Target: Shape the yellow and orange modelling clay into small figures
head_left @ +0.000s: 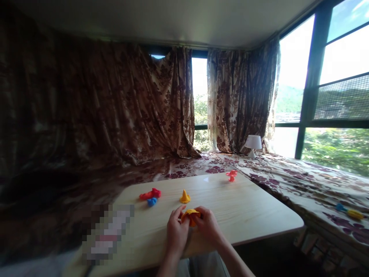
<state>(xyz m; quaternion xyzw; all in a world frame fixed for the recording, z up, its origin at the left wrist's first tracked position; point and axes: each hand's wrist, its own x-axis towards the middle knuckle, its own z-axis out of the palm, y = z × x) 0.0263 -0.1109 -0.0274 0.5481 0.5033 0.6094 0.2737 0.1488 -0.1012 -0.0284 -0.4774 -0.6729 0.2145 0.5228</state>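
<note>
Both my hands are closed around a flattened piece of yellow modelling clay (190, 212) just above the near edge of the table. My left hand (176, 227) grips its left side, and my right hand (208, 224) has its right side. The thumbs press into the clay from the near side, and its middle looks hollowed like a cup. Just beyond my fingers stands a yellow clay cone with a wide brim (185, 196), upright on the table. Farther left lie a red clay lump (150, 194) and a small blue clay lump (152, 202).
On the pale wooden table (225, 207), a pink-red shaped piece (231, 176) stands near the far right corner. A blurred-out flat object (108, 232) lies at the left. A white lamp (253, 144) and a blue and yellow item (350, 211) rest on the flowered cloth.
</note>
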